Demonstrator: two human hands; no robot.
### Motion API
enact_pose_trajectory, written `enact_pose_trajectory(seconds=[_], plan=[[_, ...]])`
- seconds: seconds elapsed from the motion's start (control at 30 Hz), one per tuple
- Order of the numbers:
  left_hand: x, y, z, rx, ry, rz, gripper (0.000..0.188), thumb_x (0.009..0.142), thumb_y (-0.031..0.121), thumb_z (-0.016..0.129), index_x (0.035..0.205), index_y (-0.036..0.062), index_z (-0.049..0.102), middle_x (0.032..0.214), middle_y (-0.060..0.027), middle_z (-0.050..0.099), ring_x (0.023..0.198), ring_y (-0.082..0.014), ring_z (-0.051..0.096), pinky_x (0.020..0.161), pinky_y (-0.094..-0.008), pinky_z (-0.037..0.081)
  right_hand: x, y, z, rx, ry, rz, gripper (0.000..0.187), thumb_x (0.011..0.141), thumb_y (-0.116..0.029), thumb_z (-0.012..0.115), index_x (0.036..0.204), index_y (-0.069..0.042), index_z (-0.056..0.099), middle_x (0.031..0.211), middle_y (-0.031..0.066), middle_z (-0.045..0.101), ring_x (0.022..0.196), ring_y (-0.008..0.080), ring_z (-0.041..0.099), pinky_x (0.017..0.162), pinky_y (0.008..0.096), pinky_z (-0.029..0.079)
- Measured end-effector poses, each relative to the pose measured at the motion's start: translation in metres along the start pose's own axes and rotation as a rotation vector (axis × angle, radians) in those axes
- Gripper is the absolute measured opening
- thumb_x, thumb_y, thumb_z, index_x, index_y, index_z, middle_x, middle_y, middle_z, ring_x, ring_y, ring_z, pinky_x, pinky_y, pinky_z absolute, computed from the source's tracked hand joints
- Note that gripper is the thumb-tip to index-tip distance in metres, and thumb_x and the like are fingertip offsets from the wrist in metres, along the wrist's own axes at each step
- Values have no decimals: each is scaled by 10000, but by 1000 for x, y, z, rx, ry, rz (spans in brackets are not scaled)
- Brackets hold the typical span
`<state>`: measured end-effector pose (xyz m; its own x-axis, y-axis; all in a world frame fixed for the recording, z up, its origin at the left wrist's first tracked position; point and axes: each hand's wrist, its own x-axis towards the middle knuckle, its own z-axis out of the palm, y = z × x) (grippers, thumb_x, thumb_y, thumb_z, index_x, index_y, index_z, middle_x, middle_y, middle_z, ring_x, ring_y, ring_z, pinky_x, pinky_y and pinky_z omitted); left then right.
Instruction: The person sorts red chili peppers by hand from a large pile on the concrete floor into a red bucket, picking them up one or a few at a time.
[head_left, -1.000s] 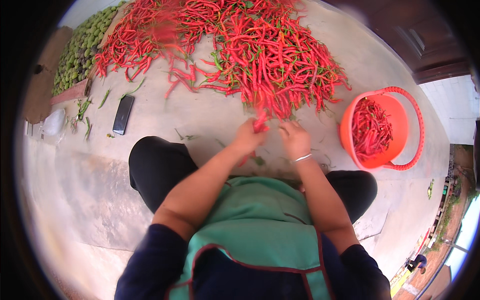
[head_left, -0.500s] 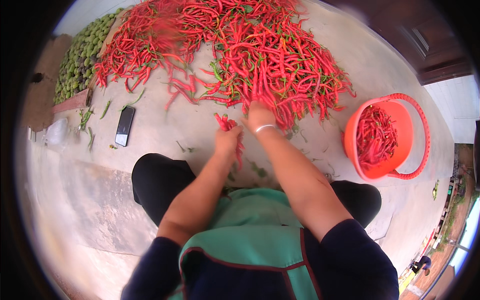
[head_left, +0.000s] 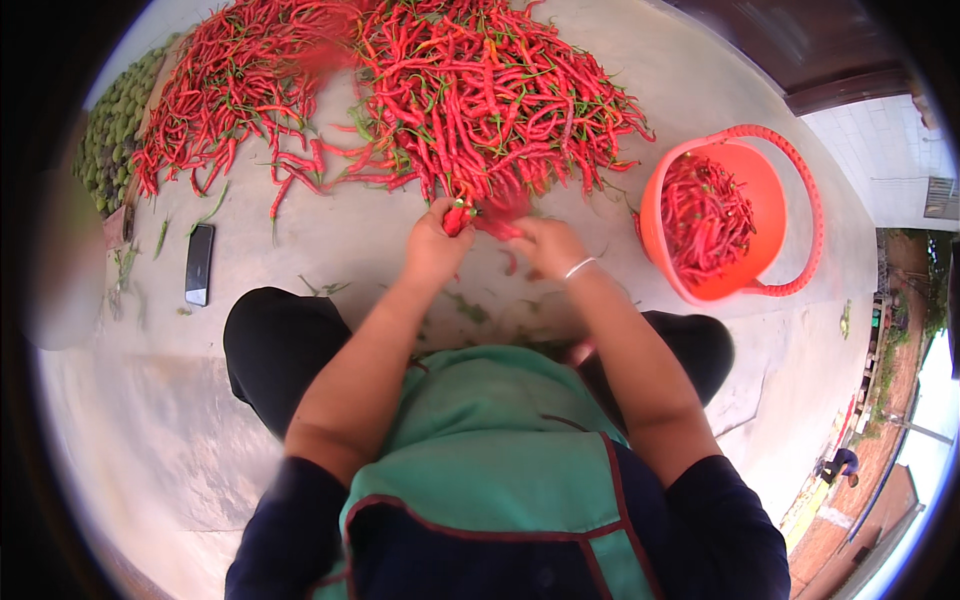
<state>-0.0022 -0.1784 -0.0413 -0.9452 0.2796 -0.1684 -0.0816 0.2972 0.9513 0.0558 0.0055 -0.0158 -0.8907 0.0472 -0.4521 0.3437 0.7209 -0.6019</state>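
Just in front of the big heap of red chili peppers (head_left: 500,95), my two hands are close together. My left hand (head_left: 436,245) is closed round a few red chilies (head_left: 458,217), their stem ends poking up past the thumb. Beside it on the right, my right hand (head_left: 550,248), with a white band at the wrist, pinches a red chili (head_left: 497,226) that is smeared by motion and reaches toward the left hand. A red bucket (head_left: 740,285) with an arched handle stands to the right, partly filled with red chilies (head_left: 708,220).
A dark phone (head_left: 199,265) lies on the concrete floor (head_left: 170,400) at left, near loose green stems (head_left: 124,265). Behind it is a pile of green round fruit (head_left: 115,130). Stem scraps (head_left: 470,310) lie between my knees. Another person (head_left: 840,466) is far off at lower right.
My right hand has drawn back from the heap with a chili and come beside the left. The left hand still holds its chilies. The whole view has shifted, with the bucket appearing further left.
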Motion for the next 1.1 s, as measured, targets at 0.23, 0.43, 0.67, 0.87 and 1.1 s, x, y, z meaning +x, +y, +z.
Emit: enact_pose_trajectory(seconds=[0.23, 0.43, 0.67, 0.87, 1.1], plan=[[-22, 48, -5, 107, -409, 257, 243, 756, 36, 623, 982, 56, 536, 887, -37, 608, 804, -101, 571, 758, -240, 453, -47, -37, -44, 293, -23, -163, 197, 807, -180, 599, 973, -76, 585, 727, 64, 614, 638, 179, 605, 459, 303, 494], [-44, 72, -19, -442, -635, -186, 276, 784, 64, 640, 1040, 34, 542, 909, -42, 609, 799, -117, 583, 708, -253, 479, -71, -40, -44, 737, 3, -212, 265, 803, -152, 625, 1025, -45, 529, 764, 11, 573, 654, 73, 532, 530, 217, 453], [-60, 61, -10, -526, -633, -273, 341, 753, 57, 680, 1065, 36, 542, 862, -34, 601, 745, -123, 580, 658, -258, 483, -68, -37, -25, 924, 208, -290, 192, 813, -141, 616, 960, -31, 562, 720, -10, 574, 636, 59, 507, 585, 211, 413], [-59, 54, -8, -366, -518, -117, 291, 764, 33, 660, 1030, 34, 543, 834, -7, 581, 714, -88, 543, 645, -236, 462, -75, -41, -23, 962, 20, -29, 226, 824, -296, 594, 909, -90, 634, 752, -11, 588, 642, 70, 519, 466, 222, 393], [-61, 48, 4, -343, -421, -73, 152, 789, 45, 635, 925, 37, 567, 765, 3, 572, 664, -76, 527, 588, -234, 440, -65, -42, -2, 820, 397, -103, 145, 791, -162, 639, 802, -18, 633, 680, 17, 569, 612, 116, 511, 570, 251, 423]])
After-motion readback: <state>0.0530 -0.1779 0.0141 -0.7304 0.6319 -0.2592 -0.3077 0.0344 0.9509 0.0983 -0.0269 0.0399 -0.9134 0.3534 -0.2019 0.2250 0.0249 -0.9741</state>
